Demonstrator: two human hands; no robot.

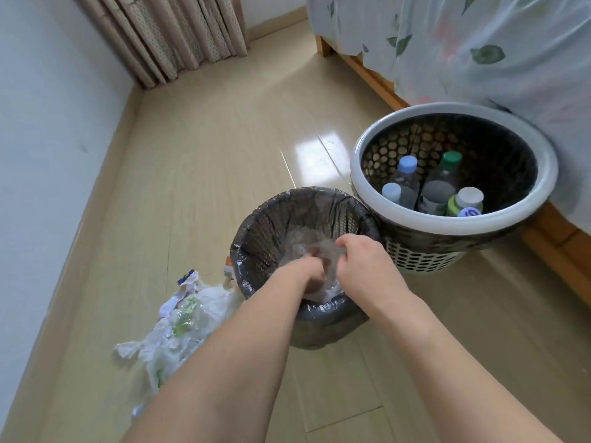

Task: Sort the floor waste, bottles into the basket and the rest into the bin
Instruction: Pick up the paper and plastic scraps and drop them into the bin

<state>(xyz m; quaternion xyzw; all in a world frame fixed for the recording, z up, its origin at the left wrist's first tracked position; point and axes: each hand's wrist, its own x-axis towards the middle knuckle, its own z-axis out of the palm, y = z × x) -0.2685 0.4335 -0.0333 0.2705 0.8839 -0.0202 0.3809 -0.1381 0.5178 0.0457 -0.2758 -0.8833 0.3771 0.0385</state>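
While our left hand and right hand both reach into the black-lined bin, fingers curled on crumpled clear plastic, we log capped bottles in the basket at two o'clock, wrappers at eight.

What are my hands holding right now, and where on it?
Both the left hand and the right hand grip crumpled clear plastic inside the bin; which part of it cannot be told.
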